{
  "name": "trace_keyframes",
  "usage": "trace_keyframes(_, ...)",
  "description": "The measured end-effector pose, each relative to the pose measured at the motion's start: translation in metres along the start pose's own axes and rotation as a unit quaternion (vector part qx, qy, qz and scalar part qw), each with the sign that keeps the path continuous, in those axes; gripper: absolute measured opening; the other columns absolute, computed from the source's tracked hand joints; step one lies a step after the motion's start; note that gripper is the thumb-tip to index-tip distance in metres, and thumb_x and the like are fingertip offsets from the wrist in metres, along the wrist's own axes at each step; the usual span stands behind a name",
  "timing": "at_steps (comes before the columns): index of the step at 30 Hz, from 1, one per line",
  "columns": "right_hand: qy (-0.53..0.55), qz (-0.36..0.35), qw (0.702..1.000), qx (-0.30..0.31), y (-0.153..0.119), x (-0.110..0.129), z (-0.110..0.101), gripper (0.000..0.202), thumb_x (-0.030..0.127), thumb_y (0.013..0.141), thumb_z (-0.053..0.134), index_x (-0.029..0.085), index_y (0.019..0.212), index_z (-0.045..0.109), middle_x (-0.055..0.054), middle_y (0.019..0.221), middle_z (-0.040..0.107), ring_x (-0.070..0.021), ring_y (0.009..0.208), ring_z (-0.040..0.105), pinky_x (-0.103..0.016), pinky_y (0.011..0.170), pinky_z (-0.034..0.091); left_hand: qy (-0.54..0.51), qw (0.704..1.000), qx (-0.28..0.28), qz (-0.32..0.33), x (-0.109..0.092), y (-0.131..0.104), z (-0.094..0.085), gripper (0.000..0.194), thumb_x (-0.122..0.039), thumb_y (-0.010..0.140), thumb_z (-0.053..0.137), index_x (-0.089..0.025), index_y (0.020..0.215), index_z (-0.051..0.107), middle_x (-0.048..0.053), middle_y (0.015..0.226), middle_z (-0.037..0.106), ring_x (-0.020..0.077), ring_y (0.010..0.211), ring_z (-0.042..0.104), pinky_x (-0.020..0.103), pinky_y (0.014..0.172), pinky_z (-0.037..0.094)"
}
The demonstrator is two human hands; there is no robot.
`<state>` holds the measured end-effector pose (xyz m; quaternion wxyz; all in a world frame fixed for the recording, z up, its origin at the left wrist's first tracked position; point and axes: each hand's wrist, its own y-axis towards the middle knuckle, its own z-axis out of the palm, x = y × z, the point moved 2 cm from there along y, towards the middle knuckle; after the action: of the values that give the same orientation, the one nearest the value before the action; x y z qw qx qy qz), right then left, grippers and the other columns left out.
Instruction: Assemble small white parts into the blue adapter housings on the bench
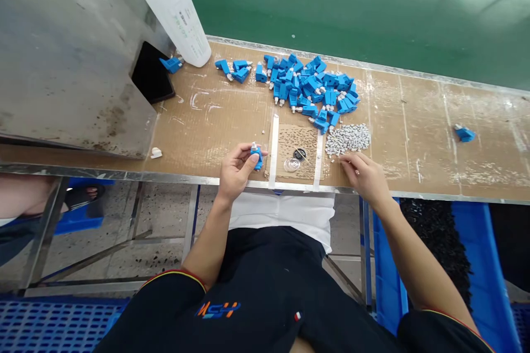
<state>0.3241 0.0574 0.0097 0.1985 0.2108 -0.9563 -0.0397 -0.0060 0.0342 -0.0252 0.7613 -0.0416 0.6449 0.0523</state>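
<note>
My left hand (236,171) is at the near edge of the tabletop (207,121), fingers closed around one blue part (256,155). It stands roughly upright in the grip, white tip uppermost, long axis pointing up and slightly away from me.

My right hand (364,174) rests palm-down at the same edge, to the right. Fingertips are pinched together near the grey pile (346,138); whether they hold a piece I cannot tell, too small to see. The grey pile lies just beyond and a little left of these fingers, so the right hand is clearly the nearer one to it. The left hand is well apart, across the taped square.

Between the hands: a taped-off square (296,149) holding a clear disc (292,164) and a dark ring (300,153), close beside each other.

Further out: the blue heap (310,88), touching the far side of the grey pile. A few blue parts trail leftward toward a white bottle (176,11), which stands tilted against a metal box (66,49). One stray blue part (464,133) sits alone far right. A small white piece (156,152) lies near the box's foot.
</note>
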Motion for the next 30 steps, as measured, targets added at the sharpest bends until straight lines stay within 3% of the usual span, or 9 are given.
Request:
trace_keyframes(3,0.060,0.038,0.997,-0.036,-0.007,0.006,0.006,0.024,0.028,0.104,0.044,0.025,0.105,0.067,-0.007,0.091,0.072,-0.0236,0.081,0.069,-0.036,0.075,0.055,0.005,1.000,-0.001,0.003,-0.001,0.000,0.000,0.045,-0.060,0.084,0.079,-0.019,0.103,0.071,0.009,0.089,0.081,0.0176,0.076,0.076,0.025,0.060,0.060)
trace_keyframes(7,0.054,0.073,0.995,-0.041,-0.003,0.015,0.016,0.016,0.037,0.099,0.058,0.024,0.101,0.067,-0.009,0.095,0.070,-0.0239,0.078,0.066,-0.037,0.072,0.055,0.016,1.000,0.007,0.003,-0.003,0.000,0.000,0.045,-0.060,0.085,0.078,-0.020,0.102,0.071,0.008,0.088,0.081,0.0183,0.077,0.077,0.026,0.062,0.062)
trace_keyframes(13,0.042,0.058,0.997,-0.026,0.006,0.019,0.021,0.018,0.032,0.100,0.054,0.023,0.090,0.066,-0.009,0.091,0.069,-0.0224,0.074,0.065,-0.037,0.071,0.055,0.022,1.000,0.009,0.006,-0.005,-0.002,-0.001,0.041,-0.057,0.087,0.077,-0.019,0.104,0.070,0.008,0.090,0.081,0.0200,0.082,0.079,0.027,0.067,0.063)
trace_keyframes(18,0.017,0.066,0.998,-0.008,0.008,0.014,0.014,0.028,0.042,0.101,0.056,0.023,0.083,0.067,-0.010,0.084,0.071,-0.0246,0.074,0.066,-0.036,0.068,0.051,0.024,1.000,0.009,0.002,-0.004,-0.003,0.000,0.042,-0.058,0.087,0.077,-0.020,0.104,0.070,0.008,0.091,0.081,0.0204,0.082,0.079,0.028,0.067,0.064)
trace_keyframes(25,0.098,0.060,0.991,0.072,0.015,0.006,-0.002,0.020,0.035,0.096,0.056,0.024,0.086,0.069,-0.006,0.079,0.073,-0.0230,0.069,0.066,-0.034,0.065,0.051,0.024,1.000,0.009,-0.001,-0.004,-0.002,-0.001,0.041,-0.058,0.087,0.077,-0.020,0.104,0.071,0.008,0.092,0.081,0.0198,0.080,0.078,0.027,0.063,0.062)
trace_keyframes(30,0.066,0.033,0.990,0.120,0.027,0.004,0.001,0.008,0.025,0.086,0.060,0.024,0.079,0.064,-0.005,0.075,0.070,-0.0200,0.062,0.062,-0.033,0.062,0.049,0.018,1.000,0.007,0.006,-0.002,-0.003,0.000,0.042,-0.058,0.087,0.077,-0.020,0.104,0.071,0.009,0.092,0.081,0.0200,0.083,0.078,0.028,0.066,0.063)
